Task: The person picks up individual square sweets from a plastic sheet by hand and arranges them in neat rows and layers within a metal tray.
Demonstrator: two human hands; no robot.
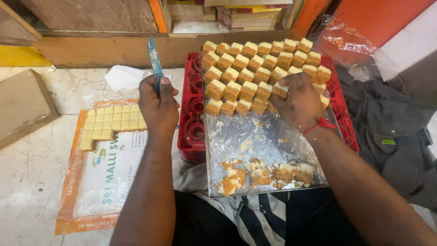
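1. Marble floor [32, 164] lies under us, with a red crate [193, 114] bearing a steel tray [255, 136].
2. Our right hand [298, 102] pinches a sweet cube [280, 89] among the cube rows [255, 68]; crumbled scraps [259, 175] sit nearer us.
3. Our left hand [158, 107] has its fingers clamped on a blue knife [154, 61].
4. Left of the crate, an orange-edged plastic bag [107, 177] carries pale squares [114, 120].

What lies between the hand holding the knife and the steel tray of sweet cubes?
In the head view, the red plastic crate's left edge lies between the left hand and the steel tray.
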